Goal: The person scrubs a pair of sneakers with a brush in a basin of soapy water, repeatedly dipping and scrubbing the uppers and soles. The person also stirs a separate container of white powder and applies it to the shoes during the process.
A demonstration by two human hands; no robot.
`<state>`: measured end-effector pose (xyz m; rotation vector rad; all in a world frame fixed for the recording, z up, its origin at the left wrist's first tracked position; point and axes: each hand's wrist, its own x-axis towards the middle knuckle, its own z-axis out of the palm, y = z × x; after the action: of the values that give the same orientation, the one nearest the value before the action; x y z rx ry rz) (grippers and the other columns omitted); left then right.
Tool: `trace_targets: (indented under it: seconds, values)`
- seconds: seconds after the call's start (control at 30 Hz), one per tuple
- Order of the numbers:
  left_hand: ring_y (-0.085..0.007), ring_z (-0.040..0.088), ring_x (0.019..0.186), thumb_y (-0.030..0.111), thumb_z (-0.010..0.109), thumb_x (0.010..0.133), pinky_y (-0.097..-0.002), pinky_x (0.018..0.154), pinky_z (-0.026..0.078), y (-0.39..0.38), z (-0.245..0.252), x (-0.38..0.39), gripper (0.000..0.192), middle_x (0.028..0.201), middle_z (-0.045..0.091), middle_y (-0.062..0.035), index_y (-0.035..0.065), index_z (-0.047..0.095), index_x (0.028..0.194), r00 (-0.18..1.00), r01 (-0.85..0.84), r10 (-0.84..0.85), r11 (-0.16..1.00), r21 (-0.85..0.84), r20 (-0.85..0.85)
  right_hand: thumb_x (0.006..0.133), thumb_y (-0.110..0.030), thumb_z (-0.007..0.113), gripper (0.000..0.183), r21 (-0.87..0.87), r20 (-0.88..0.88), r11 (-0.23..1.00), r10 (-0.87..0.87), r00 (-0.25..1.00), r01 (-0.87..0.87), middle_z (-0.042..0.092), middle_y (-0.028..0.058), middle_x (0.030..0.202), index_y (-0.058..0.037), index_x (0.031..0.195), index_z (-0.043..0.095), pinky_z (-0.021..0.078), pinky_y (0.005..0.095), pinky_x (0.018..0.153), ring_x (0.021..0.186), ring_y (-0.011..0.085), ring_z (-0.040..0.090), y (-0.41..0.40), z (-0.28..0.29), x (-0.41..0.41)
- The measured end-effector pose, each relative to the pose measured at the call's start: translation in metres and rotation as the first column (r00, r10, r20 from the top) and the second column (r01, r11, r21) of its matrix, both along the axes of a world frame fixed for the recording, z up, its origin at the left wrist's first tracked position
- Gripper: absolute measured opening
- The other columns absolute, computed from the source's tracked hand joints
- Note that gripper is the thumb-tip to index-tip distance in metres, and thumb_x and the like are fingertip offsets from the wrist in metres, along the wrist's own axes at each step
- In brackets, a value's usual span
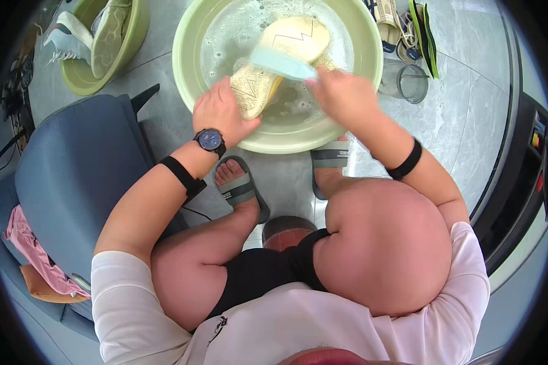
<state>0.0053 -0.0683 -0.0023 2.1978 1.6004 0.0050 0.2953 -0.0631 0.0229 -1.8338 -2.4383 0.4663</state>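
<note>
A pale yellow patterned shoe sole point(297, 35) faces up over a light green plastic basin point(185, 68) of sudsy water. My left hand point(221, 109) grips its near end at the basin's left front rim. My right hand point(347, 96) is closed on one end of a light blue brush point(283, 64), which lies across the middle of the sole. The brush is blurred and its bristles are hidden. Part of another patterned yellow piece shows behind the brush, near my right fingers.
A smaller green basin point(141, 41) with grey-white sneakers point(111, 41) stands at the upper left. Right of the big basin are a clear container point(412, 83), green-edged insoles point(424, 39) and shoes point(387, 20). A blue upholstered seat point(82, 169) is at my left; my slippered feet are below the basin.
</note>
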Motion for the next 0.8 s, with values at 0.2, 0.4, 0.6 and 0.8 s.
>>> trace_targets:
  seconds: [0.2, 0.4, 0.6, 0.8]
  values:
    - [-0.0385, 0.070, 0.112, 0.045, 0.092, 0.068, -0.0486, 0.098, 0.054, -0.005, -0.004, 0.000, 0.115, 0.122, 0.069, -0.0207, -0.0046, 0.036, 0.155, 1.000, -0.003, 0.003, 0.998, 0.066, -0.003, 0.106, -0.041, 0.064, 0.034, -0.121, 0.003, 0.983, 0.139, 0.990, -0.137, 0.070, 0.0122, 0.073, -0.0070, 0.104, 0.065, 0.0568, 0.0486, 0.055, 0.065, 0.0366, 0.072, -0.001, 0.010, -0.009]
    - [-0.0419, 0.071, 0.109, 0.041, 0.094, 0.071, -0.0499, 0.095, 0.057, -0.003, 0.004, -0.003, 0.110, 0.137, 0.063, -0.0219, 0.0076, 0.039, 0.160, 0.994, 0.023, -0.037, 0.992, 0.126, 0.106, 0.108, -0.040, 0.059, 0.037, -0.139, -0.100, 0.956, 0.247, 0.964, -0.260, 0.069, 0.0148, 0.073, -0.0043, 0.098, 0.064, 0.0566, 0.0541, 0.059, 0.068, 0.0398, 0.071, -0.019, 0.018, -0.014]
    - [-0.0396, 0.074, 0.102, 0.038, 0.094, 0.072, -0.0483, 0.080, 0.063, -0.004, 0.003, -0.004, 0.096, 0.145, 0.056, -0.0210, 0.0224, 0.051, 0.156, 0.983, 0.126, -0.148, 0.975, 0.185, 0.110, 0.103, -0.034, 0.069, 0.030, -0.099, -0.106, 0.954, 0.273, 0.956, -0.284, 0.066, 0.0118, 0.073, -0.0050, 0.107, 0.063, 0.0557, 0.0491, 0.055, 0.063, 0.0371, 0.069, -0.026, 0.017, -0.023]
    - [-0.0381, 0.074, 0.101, 0.040, 0.089, 0.077, -0.0485, 0.083, 0.062, -0.003, 0.004, 0.002, 0.086, 0.148, 0.053, -0.0219, 0.0153, 0.055, 0.151, 0.994, 0.095, -0.100, 0.992, 0.085, 0.052, 0.100, -0.028, 0.073, 0.039, -0.238, -0.258, 0.921, 0.246, 0.934, -0.308, 0.068, 0.0161, 0.090, -0.0007, 0.127, 0.066, 0.0582, 0.0489, 0.069, 0.080, 0.0395, 0.071, -0.027, 0.038, -0.001]
